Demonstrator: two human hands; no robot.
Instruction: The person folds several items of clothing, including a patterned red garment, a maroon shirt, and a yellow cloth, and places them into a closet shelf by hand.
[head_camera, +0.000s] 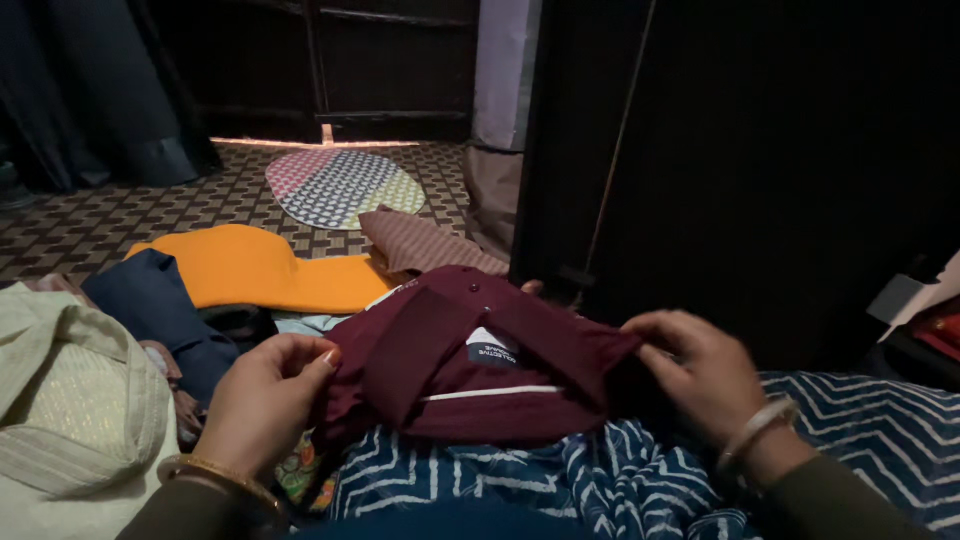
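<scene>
While left hand (265, 400) & right hand (700, 370) pinch maroon shirt (470, 360), dark rectangular label (492, 351) shows center.

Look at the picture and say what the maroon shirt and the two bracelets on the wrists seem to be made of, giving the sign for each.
Maroon shirt: soft woven or knit cloth, matte; it folds and creases under both hands.
Bracelet on the left wrist: probably gold-coloured metal; thin with a yellow glint.
Bracelet on the right wrist: pale and shiny, perhaps silvery metal or plastic; too blurred to tell.
</scene>
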